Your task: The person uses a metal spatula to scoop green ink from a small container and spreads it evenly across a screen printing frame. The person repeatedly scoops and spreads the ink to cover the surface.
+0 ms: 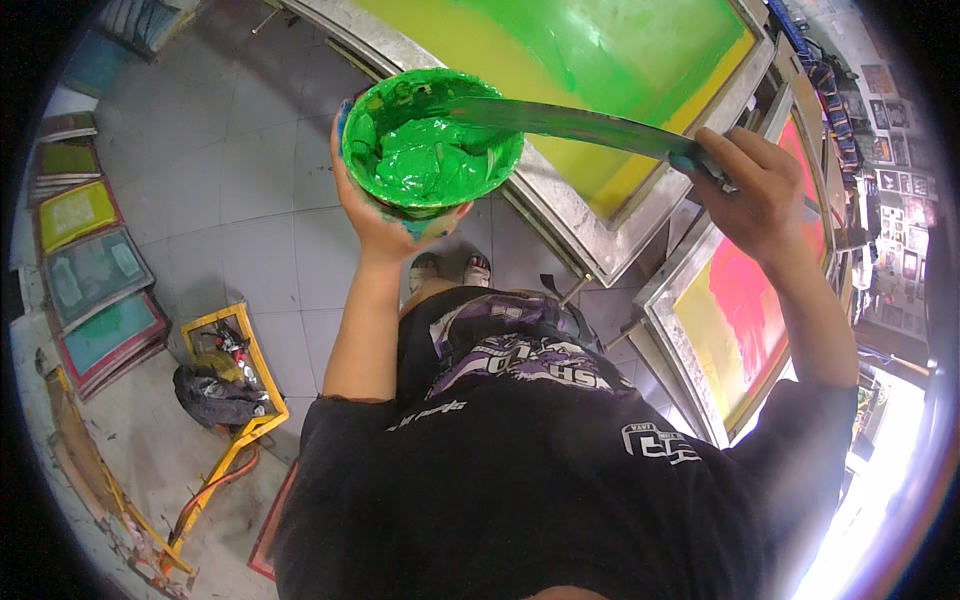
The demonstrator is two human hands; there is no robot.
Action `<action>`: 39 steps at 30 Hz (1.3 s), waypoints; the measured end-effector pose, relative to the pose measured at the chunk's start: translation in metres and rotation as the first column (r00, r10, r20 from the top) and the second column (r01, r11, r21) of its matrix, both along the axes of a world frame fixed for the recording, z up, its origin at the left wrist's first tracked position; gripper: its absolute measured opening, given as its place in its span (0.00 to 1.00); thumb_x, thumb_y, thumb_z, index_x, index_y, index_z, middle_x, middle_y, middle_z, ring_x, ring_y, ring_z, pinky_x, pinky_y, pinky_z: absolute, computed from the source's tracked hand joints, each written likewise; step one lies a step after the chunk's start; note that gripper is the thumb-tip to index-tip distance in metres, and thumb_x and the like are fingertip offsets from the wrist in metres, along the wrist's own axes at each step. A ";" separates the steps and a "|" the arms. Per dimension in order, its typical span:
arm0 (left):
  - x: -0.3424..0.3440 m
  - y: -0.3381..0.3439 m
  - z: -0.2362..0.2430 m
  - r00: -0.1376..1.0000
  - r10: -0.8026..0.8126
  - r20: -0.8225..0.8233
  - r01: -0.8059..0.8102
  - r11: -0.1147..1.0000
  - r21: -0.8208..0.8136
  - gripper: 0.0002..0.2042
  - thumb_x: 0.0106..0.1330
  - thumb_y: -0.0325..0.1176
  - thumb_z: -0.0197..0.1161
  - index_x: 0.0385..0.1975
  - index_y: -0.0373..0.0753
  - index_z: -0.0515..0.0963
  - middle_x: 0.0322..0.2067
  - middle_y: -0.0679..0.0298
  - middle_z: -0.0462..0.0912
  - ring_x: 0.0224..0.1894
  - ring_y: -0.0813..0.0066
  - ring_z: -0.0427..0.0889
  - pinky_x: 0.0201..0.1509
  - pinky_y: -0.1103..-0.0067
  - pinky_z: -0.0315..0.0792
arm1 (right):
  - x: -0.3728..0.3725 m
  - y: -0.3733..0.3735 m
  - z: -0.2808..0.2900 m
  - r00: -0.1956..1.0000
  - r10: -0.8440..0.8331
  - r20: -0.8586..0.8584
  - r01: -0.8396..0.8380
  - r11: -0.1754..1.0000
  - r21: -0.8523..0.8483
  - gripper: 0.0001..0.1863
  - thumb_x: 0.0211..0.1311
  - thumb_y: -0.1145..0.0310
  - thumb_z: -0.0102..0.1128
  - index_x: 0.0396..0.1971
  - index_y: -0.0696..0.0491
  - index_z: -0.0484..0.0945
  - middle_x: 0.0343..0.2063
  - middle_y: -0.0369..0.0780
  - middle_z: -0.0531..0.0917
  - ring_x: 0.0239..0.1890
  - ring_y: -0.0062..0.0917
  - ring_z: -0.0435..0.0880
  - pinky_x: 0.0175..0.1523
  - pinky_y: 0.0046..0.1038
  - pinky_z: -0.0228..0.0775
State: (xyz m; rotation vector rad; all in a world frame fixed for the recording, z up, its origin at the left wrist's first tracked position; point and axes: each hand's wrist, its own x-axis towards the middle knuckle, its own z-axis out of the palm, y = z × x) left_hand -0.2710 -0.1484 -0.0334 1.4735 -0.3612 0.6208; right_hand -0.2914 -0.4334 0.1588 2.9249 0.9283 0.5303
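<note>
A round tub (508, 160) of thick, glossy green ink (422, 165) rests in my left hand (385, 235), whose fingers wrap its underside and left wall. My right hand (755, 190) is closed on the near end of a long, flat ink spatula (590, 128). Its thin blade reaches leftward over the tub's rim, and the green-smeared tip is inside the opening. Just beyond the blade lies a framed printing screen (600, 238), with green ink (610, 50) spread across its yellow mesh.
Under my right arm stands a second framed screen (715, 290), smeared with pink ink. Several coloured frames (95, 280) are stacked at the left. A yellow frame stand (250, 345) with a black bag (215, 395) sits on the tiled floor (250, 190). Pictures (900, 180) cover the right wall.
</note>
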 end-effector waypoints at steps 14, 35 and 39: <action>-0.006 -0.004 -0.004 0.998 -0.023 -0.062 0.020 0.999 -0.036 0.60 0.27 0.39 0.81 0.63 0.33 0.47 0.54 0.53 0.65 0.54 0.63 0.70 0.58 0.70 0.67 | -0.035 -0.035 0.025 0.936 -0.326 -0.134 0.336 0.941 0.051 0.14 0.46 0.69 0.68 0.35 0.54 0.79 0.22 0.37 0.79 0.24 0.25 0.79 0.29 0.27 0.70; -0.002 -0.031 -0.008 0.986 0.161 0.036 -0.165 0.975 0.147 0.63 0.28 0.44 0.81 0.64 0.33 0.41 0.57 0.52 0.60 0.58 0.60 0.64 0.63 0.67 0.59 | -0.034 0.049 -0.092 0.838 -0.145 -0.526 0.489 0.628 0.605 0.18 0.50 0.65 0.67 0.41 0.57 0.80 0.35 0.48 0.83 0.36 0.27 0.82 0.44 0.26 0.72; -0.001 -0.031 -0.005 0.984 0.172 0.048 -0.178 0.963 0.202 0.65 0.29 0.44 0.80 0.65 0.34 0.37 0.56 0.53 0.62 0.56 0.61 0.67 0.63 0.69 0.59 | -0.043 0.044 -0.088 0.837 -0.224 -0.500 0.497 0.695 0.520 0.17 0.50 0.70 0.67 0.41 0.60 0.79 0.34 0.47 0.83 0.36 0.24 0.82 0.44 0.23 0.71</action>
